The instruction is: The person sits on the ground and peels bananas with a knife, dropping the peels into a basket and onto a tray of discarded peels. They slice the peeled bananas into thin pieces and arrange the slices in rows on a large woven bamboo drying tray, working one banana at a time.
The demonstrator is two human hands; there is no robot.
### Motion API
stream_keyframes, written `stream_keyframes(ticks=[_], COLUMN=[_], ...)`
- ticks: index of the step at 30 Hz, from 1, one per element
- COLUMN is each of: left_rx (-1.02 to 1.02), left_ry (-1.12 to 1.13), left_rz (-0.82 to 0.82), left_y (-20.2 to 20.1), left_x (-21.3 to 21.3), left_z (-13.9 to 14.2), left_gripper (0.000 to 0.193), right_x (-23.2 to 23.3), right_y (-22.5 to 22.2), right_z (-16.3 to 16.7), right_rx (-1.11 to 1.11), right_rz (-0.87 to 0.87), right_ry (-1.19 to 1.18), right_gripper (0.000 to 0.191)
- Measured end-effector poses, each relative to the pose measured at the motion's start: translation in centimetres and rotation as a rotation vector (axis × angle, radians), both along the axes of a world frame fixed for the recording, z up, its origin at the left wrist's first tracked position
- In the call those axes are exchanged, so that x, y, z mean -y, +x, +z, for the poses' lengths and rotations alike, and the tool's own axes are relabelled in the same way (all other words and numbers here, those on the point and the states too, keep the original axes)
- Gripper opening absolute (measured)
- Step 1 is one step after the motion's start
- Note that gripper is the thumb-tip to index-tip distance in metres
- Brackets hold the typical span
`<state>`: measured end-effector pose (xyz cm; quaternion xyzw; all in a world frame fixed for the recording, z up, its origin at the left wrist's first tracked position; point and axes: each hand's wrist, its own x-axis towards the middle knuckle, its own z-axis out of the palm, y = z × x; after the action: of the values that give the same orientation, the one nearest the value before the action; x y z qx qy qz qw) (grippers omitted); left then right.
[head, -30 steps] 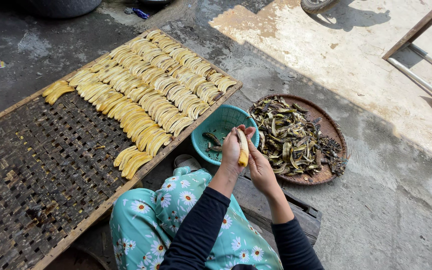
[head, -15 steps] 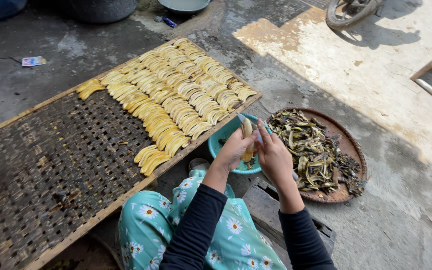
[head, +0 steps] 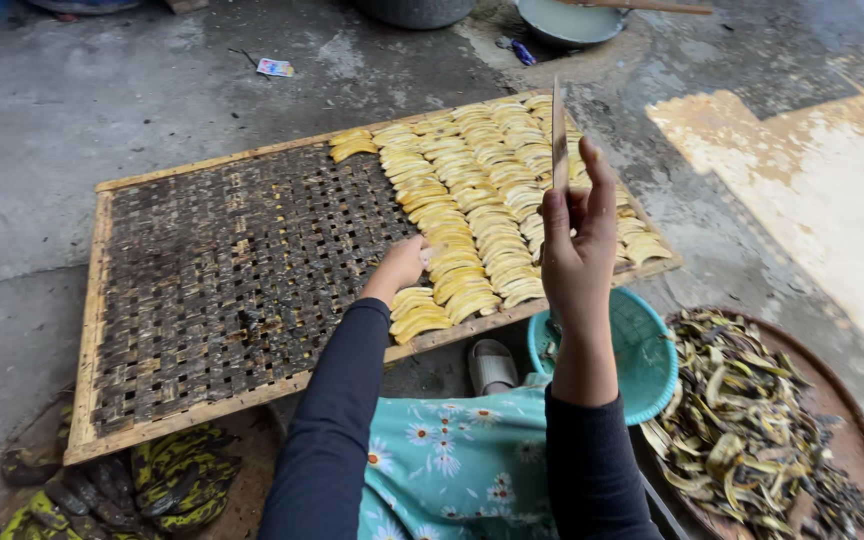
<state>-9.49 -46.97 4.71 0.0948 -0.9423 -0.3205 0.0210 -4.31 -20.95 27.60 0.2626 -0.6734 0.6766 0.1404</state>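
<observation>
Left hand [head: 399, 268] was stretched out over the woven bamboo tray [head: 222, 270], fingers curled down on a pale banana slice [head: 430, 254] at the near-left edge of the yellow slices; the grip looked closed on it, though the fingertips were partly hidden. Right hand [head: 577, 245] was raised upright above the teal basin [head: 642, 355], fingers closed about the lower end of a thin, flat blade-like strip [head: 559, 135] that stood nearly vertical, its tip over the far rows of slices.

Rows of banana slices [head: 482, 200] covered the right part of the tray, packed side by side and touching, from the far edge down to the near rim. The left part of the tray showed bare dark weave. The tray lay on the concrete floor [head: 72, 110].

Near right: a round flat basket [head: 857, 440] heaped with dark green-brown peels [head: 752, 420], just beside the basin. A sandal [head: 493, 365] showed between the tray's near rim and the flowered teal clothing [head: 462, 460]. Near left, under the tray's corner: unpeeled green-black bananas [head: 167, 480]. Far: a metal bowl [head: 572, 20] with pale liquid, and a small scrap of wrapper [head: 274, 67] on the floor, well apart from the tray.
</observation>
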Motion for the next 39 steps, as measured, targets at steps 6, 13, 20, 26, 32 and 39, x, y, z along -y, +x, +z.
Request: stream_keyframes(ticks=[6, 13, 20, 26, 32, 39], left_rx=[0.181, 0.173, 0.151, 0.188, 0.007, -0.412], left_ry=[0.018, -0.078, 0.039, -0.137, 0.333, 1.302], left_rz=[0.197, 0.141, 0.394, 0.324, 0.636, 0.827], left_y=[1.2, 0.4, -1.1, -0.7, -0.7, -2.3], left_x=[3.4, 1.5, 0.8, 0.8, 1.8, 3.7], left_z=[-4.8, -7.3, -9.6, -9.2, -7.4, -7.3], left_gripper=[0.036, 0.032, 0.015, 0.024, 0.035, 0.048], right_x=[3.5, 3.9, 3.4, 2.4, 1.7, 1.4], right_y=[-0.1, 1.2, 1.9, 1.2, 0.4, -0.2], right_z=[-2.8, -2.8, -3.0, -3.0, -3.3, -3.2], right_rx=[0.338, -0.008, 0.229, 0.171, 0.170, 0.183], right_rz=[0.198, 0.223, 0.199, 0.162, 0.114, 0.095], right_ry=[-0.113, 0.138, 0.056, 0.065, 0.063, 0.077], right_gripper=[0.048, 0.050, 0.049, 0.048, 0.050, 0.050])
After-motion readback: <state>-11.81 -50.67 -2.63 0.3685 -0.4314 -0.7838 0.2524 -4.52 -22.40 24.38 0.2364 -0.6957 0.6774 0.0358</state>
